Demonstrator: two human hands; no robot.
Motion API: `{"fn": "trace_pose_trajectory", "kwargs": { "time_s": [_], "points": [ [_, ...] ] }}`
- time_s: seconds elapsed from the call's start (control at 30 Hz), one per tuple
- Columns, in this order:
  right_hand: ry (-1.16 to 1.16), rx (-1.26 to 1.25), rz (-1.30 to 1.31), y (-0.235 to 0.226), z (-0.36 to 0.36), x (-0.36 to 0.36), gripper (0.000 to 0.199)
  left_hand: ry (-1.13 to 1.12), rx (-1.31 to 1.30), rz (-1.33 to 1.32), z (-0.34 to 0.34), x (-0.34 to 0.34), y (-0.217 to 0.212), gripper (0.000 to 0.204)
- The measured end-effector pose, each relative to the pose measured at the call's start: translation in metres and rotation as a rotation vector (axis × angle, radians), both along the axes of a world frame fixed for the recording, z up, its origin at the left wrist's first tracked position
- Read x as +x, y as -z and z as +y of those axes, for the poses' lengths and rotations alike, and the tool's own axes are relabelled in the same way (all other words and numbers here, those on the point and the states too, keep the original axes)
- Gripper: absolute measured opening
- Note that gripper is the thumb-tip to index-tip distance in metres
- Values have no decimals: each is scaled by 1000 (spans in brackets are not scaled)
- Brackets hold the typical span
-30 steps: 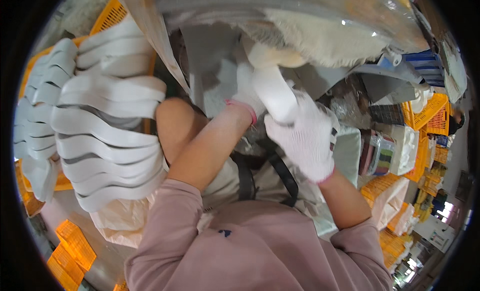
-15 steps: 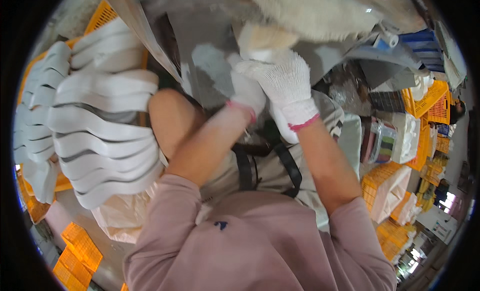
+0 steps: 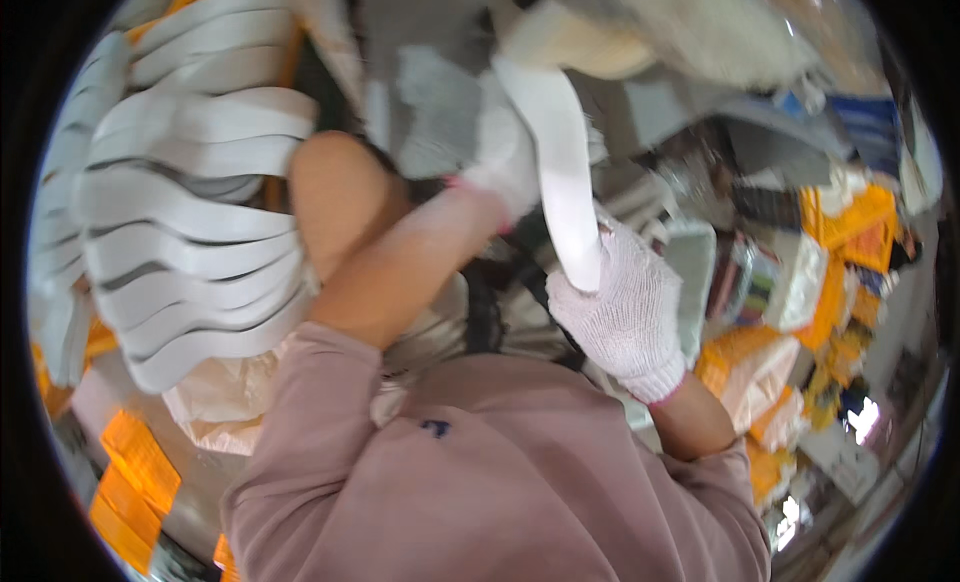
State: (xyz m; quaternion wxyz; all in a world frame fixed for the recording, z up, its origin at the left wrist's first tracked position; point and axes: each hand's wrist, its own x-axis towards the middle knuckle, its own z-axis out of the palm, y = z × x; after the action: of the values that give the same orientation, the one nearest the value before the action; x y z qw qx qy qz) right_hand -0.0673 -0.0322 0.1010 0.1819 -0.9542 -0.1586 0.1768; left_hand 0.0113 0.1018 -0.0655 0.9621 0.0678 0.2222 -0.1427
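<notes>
white strip (image 3: pixel 560 172) | both gloved grips clamp it: left hand (image 3: pixel 505 157), right hand (image 3: pixel 620 312) | stacked white strips (image 3: pixel 170 232) left

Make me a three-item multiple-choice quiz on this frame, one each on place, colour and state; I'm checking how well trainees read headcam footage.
1. Where is the stack of curved white pieces?
A. To the person's left
B. To the person's right
C. On the person's shoulder

2. What colour are the knit gloves on the right hand and left hand?
A. Black
B. White with pink cuffs
C. Blue

3. How is the long white strip held?
A. Lying loose on the floor
B. By both gloved hands
C. By no hand

Answers: 1 A, the stack fills the picture's left; 2 B, white knit, pink edging at the wrists; 3 B, one hand at each end.
</notes>
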Motion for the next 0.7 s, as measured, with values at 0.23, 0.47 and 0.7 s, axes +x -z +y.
{"fn": "trace_pose_trajectory", "kwargs": {
  "time_s": [0.23, 0.47, 0.7],
  "points": [
    [686, 1206, 630, 56, -116, -47, 52, -208, 101, -26, -8, -6, -29, 51],
    [454, 991, 440, 38, -134, -59, 82, 43, 1204, -233, 61, -68, -89, 43],
    [463, -535, 224, 86, -297, -103, 88, 200, 3180, -678, 251, -85, -152, 59]
  ]
}}
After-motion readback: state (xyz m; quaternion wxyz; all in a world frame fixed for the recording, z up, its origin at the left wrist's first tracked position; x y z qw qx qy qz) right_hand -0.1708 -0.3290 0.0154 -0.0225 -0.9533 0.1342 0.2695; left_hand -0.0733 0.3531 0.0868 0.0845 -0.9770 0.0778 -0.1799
